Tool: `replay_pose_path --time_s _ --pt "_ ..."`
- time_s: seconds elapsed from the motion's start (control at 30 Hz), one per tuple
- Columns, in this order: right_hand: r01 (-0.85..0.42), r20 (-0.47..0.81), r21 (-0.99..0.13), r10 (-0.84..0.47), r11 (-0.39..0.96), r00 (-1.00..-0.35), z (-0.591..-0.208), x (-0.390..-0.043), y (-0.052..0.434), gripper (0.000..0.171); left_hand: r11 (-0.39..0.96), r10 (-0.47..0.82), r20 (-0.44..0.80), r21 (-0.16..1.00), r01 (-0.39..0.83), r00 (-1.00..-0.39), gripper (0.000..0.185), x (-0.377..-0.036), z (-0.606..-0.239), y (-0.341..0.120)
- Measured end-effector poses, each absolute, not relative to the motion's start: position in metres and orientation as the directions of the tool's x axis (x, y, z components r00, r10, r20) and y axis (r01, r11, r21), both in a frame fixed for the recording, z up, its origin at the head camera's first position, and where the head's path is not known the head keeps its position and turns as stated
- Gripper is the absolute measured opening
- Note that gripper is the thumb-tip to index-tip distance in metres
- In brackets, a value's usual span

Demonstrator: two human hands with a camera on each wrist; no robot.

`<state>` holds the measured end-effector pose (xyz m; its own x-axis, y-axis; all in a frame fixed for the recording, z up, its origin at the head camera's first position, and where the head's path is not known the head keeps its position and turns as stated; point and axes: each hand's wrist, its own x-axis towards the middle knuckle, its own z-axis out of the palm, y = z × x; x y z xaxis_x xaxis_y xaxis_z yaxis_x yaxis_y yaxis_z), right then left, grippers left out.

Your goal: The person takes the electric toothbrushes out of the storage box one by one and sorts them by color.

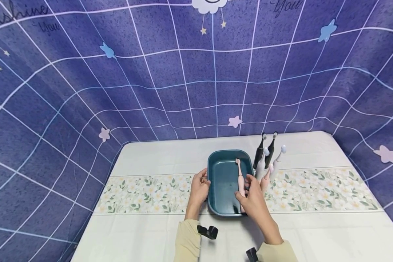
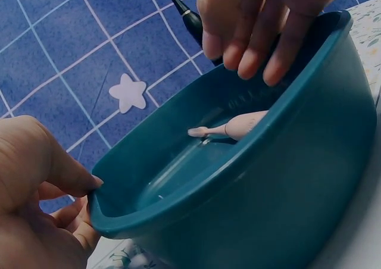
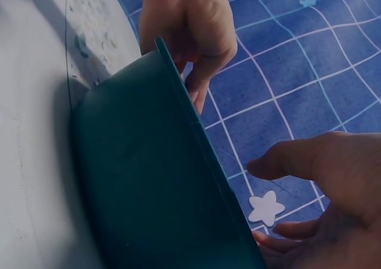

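Note:
A teal plastic basin sits on the table in front of me. A pink electric toothbrush lies inside it along the right side, head pointing away, and shows in the left wrist view as the toothbrush on the basin floor. My left hand grips the basin's left rim, with the thumb hooked over the edge. My right hand hovers over the right rim with loose fingers and holds nothing.
Several electric toothbrushes stand upright just right of the basin: two black ones and pale ones. The table wears a white cloth with a floral band. A blue grid-pattern backdrop encloses the table behind and at the sides.

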<state>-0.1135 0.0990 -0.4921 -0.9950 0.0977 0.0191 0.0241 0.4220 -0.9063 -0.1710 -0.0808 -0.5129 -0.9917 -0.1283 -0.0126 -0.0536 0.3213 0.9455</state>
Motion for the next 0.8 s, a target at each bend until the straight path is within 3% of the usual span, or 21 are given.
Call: replay_pose_path --time_s 0.3,0.8 --pt "0.060 -0.026 -0.839 0.070 0.540 -0.997 -0.491 -0.117 0.093 0.078 0.323 -0.120 -0.014 0.945 -0.052 -0.993 0.048 -0.171 -0.513 -0.081" --pt "0.066 -0.048 -0.795 0.046 0.603 -0.998 -0.497 -0.129 0.091 0.079 0.292 -0.138 -0.037 0.953 -0.077 -0.990 0.048 -0.171 -0.512 -0.081"
